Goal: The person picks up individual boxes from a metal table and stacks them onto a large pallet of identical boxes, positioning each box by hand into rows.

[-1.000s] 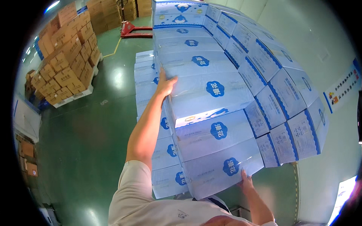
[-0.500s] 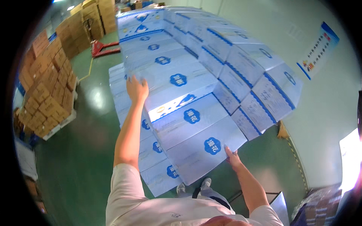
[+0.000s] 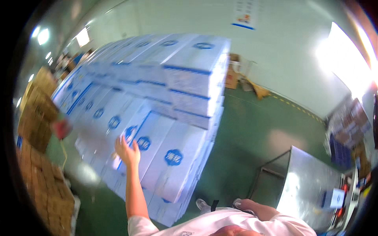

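Note:
A large stack of white cartons [image 3: 189, 133] with blue scalloped trim and blue oval marks fills the middle of the view. It steps up from a low near layer to taller rows at the back. Over the left side of the near step, my left hand [image 3: 126, 152] is open with its fingers apart, beside a raised carton edge; whether it touches the cardboard I cannot tell. My right hand [image 3: 247, 204] is low in front of my body, off the stack and close to my shoes. Its fingers are too unclear to read.
Right of me stands a metal table [image 3: 305, 188] with a small blue-and-white box [image 3: 333, 198] on it. Brown cartons [image 3: 43, 185] are piled on a pallet at the left. A broom head [image 3: 260, 92] leans by the far wall; plastic-wrapped goods [image 3: 348, 122] stand at the far right.
My view has turned to the right, bringing the metal table into sight. My right hand has left the near carton's edge and dropped toward my body. My left hand is still over the stack.

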A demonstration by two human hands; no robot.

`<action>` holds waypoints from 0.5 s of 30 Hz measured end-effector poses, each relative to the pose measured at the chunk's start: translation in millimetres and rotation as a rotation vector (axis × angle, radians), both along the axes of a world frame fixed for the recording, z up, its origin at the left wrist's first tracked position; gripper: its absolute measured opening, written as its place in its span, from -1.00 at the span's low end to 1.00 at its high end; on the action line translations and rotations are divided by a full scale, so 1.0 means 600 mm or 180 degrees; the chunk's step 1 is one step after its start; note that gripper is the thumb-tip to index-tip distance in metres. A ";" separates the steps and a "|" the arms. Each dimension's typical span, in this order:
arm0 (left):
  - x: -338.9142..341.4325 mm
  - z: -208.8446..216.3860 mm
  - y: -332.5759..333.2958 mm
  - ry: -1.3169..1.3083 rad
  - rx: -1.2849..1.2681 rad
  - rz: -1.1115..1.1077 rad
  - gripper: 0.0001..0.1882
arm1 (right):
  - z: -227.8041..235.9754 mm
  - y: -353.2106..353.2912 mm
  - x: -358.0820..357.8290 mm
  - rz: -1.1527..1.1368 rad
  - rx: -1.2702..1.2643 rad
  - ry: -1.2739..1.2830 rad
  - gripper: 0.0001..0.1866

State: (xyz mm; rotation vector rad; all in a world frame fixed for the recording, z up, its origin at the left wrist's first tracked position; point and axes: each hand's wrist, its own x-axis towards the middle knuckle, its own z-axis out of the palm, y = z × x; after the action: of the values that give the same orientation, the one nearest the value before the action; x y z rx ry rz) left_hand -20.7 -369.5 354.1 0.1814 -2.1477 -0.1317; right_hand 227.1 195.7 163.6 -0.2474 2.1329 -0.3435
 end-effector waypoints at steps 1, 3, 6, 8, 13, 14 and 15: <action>0.005 0.005 0.059 -0.0304 0.0128 -0.0105 -0.48 | -0.037 0.065 0.039 -0.0399 0.0449 -0.0424 -0.48; 0.002 -0.018 0.177 -0.0839 0.0715 -0.1337 -0.51 | -0.155 0.221 0.152 -0.0641 0.0921 -0.0796 -0.47; 0.082 0.012 0.386 -0.1733 0.1294 -0.2530 -0.66 | -0.239 0.339 0.216 -0.1260 0.1059 -0.0424 -0.43; 0.147 -0.011 0.503 -0.2346 0.1640 -0.3125 -0.61 | -0.153 0.320 0.162 -0.2346 0.0931 -0.0237 -0.40; 0.231 -0.120 0.799 -0.4890 -0.0775 -0.4079 -0.25 | -0.099 0.359 0.164 -0.2793 0.0270 0.0399 -0.43; 0.252 -0.148 0.848 -0.4954 -0.0761 -0.3801 -0.26 | -0.079 0.371 0.166 -0.2692 0.0099 0.0400 -0.44; 0.268 -0.190 0.888 -0.5026 -0.0828 -0.3618 -0.27 | -0.106 0.395 0.180 -0.2711 0.0027 0.0545 -0.44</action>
State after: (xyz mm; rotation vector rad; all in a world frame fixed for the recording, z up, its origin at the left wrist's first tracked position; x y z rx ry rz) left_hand 140.3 163.1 240.1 -1.6221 -3.4507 -0.4523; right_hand 335.1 432.6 100.1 0.6853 2.3140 -0.8172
